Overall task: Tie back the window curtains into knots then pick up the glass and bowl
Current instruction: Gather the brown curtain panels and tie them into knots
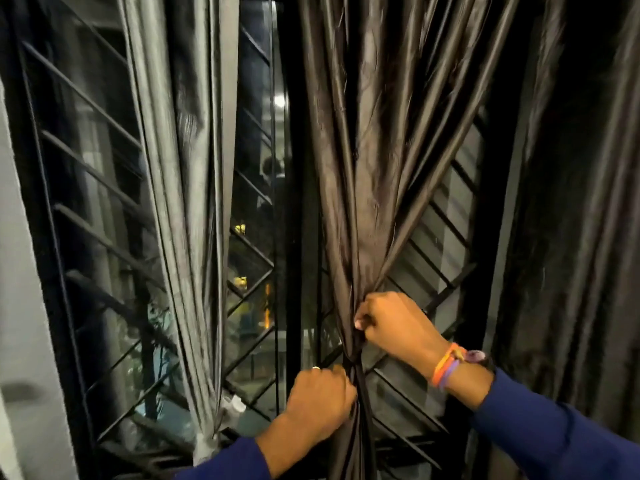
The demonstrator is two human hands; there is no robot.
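Head view: faced a barred window [256, 271] at night. Right of its centre post, dark curtain [360, 202] gathered, gripped by right hand [391, 327] above, left hand [318, 400] below, both fisted. Left of post, grey curtain [187, 202] bunched. Glass and bowl unseen.

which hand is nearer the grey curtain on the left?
Left. The left hand grips the dark curtain low, just right of the grey curtain. The right hand grips higher, farther right.

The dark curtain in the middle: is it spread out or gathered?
Gathered. The dark curtain narrows into one bunch, which the right hand and the left hand both grip.
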